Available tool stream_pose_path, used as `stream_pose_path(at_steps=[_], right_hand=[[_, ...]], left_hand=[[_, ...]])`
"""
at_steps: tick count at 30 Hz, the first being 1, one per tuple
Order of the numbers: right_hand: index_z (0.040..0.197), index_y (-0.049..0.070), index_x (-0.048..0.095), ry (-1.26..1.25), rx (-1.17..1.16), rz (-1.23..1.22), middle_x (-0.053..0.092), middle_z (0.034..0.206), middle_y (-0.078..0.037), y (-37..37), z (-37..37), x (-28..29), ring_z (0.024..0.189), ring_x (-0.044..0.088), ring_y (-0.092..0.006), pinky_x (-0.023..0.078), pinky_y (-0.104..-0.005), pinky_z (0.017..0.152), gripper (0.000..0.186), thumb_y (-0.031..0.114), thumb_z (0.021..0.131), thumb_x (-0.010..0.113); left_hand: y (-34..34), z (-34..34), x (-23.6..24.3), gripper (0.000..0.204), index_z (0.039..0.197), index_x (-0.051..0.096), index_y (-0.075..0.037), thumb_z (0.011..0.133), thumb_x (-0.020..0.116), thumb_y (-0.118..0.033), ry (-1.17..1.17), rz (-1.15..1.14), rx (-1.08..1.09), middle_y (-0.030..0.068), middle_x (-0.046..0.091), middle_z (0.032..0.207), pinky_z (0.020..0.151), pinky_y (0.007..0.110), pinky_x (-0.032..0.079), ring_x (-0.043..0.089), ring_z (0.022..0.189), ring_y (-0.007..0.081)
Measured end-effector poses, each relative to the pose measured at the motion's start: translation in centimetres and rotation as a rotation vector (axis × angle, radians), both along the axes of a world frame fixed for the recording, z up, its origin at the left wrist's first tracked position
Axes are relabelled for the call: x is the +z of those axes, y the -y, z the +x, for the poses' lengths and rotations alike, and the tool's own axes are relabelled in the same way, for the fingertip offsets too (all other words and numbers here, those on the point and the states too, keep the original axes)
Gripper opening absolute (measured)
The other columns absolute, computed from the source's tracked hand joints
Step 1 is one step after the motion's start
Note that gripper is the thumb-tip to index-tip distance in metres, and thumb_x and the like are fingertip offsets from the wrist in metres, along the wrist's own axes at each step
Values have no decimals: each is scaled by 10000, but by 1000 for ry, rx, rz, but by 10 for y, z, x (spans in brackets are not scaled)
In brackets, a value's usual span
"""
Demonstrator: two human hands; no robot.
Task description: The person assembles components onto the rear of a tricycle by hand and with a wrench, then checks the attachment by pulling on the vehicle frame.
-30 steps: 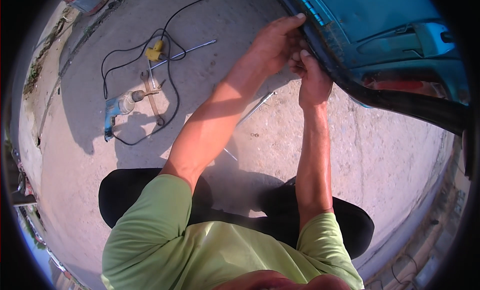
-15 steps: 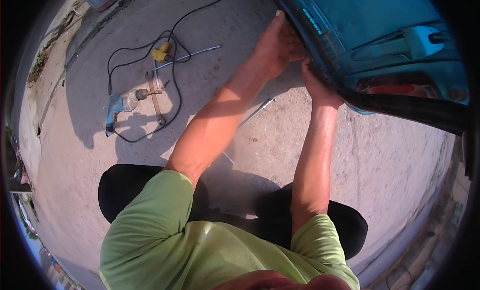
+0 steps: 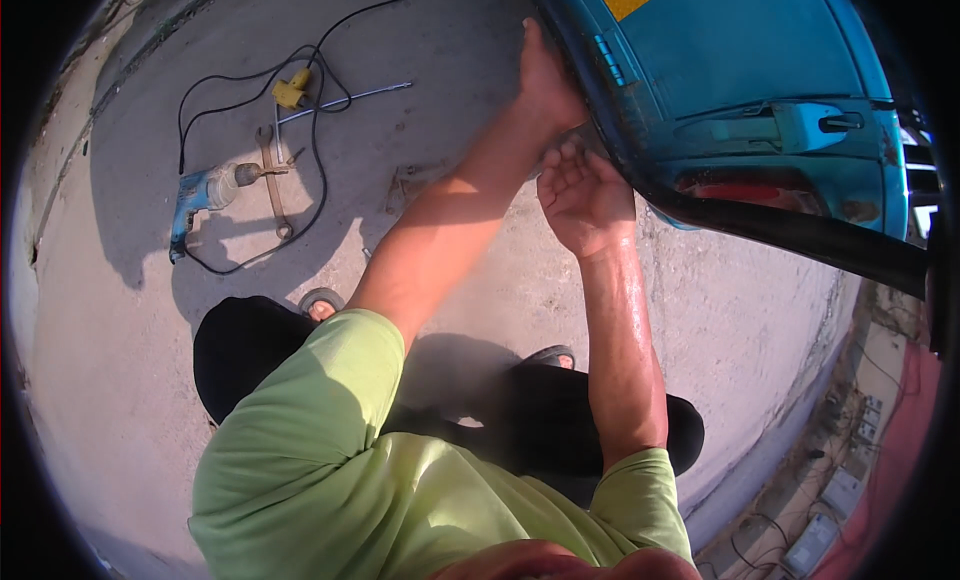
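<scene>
My left hand (image 3: 550, 85) reaches to the black bar (image 3: 740, 205) that runs along the lower edge of a blue vehicle body (image 3: 740, 70). Its thumb points up beside the bar, while the other fingers are hidden behind it. Just below, my right hand (image 3: 592, 200) is palm up near the bar, fingers loosely bent and apart, with nothing visible in the palm. Whatever lies under the bar is out of sight.
On the concrete at left lie a blue power drill (image 3: 208, 195), a rusty wrench (image 3: 272, 185), a metal rod tool (image 3: 350, 100) and a yellow plug connector (image 3: 292, 88). A black cable (image 3: 322, 170) loops around them. Electrical boxes (image 3: 812, 542) stand at lower right.
My right hand has come back from under the bar and turned palm up. My left fingers have gone out of sight behind the bar. The whole view has shifted slightly.
</scene>
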State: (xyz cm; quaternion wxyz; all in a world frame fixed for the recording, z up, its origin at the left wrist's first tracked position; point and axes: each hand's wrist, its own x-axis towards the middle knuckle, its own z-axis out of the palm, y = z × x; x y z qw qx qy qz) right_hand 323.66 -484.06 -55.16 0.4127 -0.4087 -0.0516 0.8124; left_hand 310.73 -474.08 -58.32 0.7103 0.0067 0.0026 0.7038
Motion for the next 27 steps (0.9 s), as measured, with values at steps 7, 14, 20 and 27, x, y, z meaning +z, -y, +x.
stream_pose_path(at_steps=[7,14,20,27], right_hand=[[1035,-3,670,1016,803,366,725,1028,-147,55,52,182,915,710,-222,558,-329,788,311,274,912,602],[1194,5,568,1123,-313,1080,626,1071,-113,55,18,324,993,610,-179,483,-346,926,353,314,1023,554],[1045,39,551,505,19,1012,316,717,36,9,47,339,657,356,-108,362,-307,694,144,170,1019,498],[985,11,552,642,-127,925,217,646,55,15,38,346,580,275,-90,326,-312,643,170,149,1015,456]], left_hand=[[4,4,13,1009,1539,411,-90,912,206,-853,140,-16,-80,199,433,1551,1146,643,313,437,1388,419],[3,-2,36,987,1542,405,-82,927,225,-832,252,-9,-199,193,458,1535,1140,628,344,449,1374,422],[3,-19,41,906,1517,437,-65,968,283,-769,357,27,-208,180,487,1512,1135,562,391,473,1359,393],[8,-25,47,789,1483,475,-45,1016,349,-668,344,53,-200,180,508,1490,1129,553,405,494,1340,384]])
